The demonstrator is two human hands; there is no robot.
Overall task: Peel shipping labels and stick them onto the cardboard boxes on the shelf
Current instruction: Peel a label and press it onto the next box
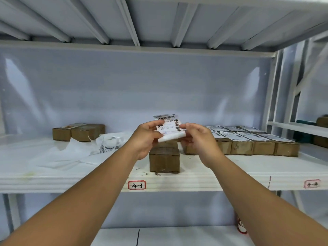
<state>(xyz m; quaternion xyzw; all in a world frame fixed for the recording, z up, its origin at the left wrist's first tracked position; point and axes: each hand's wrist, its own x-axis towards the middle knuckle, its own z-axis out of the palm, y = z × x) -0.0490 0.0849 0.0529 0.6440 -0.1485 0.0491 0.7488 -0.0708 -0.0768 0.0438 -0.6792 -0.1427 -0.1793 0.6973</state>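
White shelving fills the view, and nearest the camera runs the front lip of the shelf [204,181], carrying a red-bordered tag [136,185] handwritten "4-3" below and just left of the fingers. Two bare forearms reach up over that lip. The left hand [147,137] pinches the left edge of a shipping label [168,125] between thumb and fingers, and the right hand [198,137] pinches its right side, both sets of fingers curled close on the paper. The label is held in the air between them, printed face and barcodes toward the camera, while a white backing sheet [171,137] curls away along its lower edge. That suggests the peeling step is under way and the label is not yet free. Directly beneath the fingers stands a bare box [164,159] with no label on top, probably the next target. The next move seems to call for pulling the backing fully clear while the sticky side stays off itself, then lowering the label flat onto that box's top and smoothing it down. Left of the fingers lie loose white sheets [71,153], possibly spent backings. To their right, a little farther back, sits a row of labelled boxes [248,148], packed touching. Farther back on the left are two more boxes [78,133], near the pale back panel [159,82].
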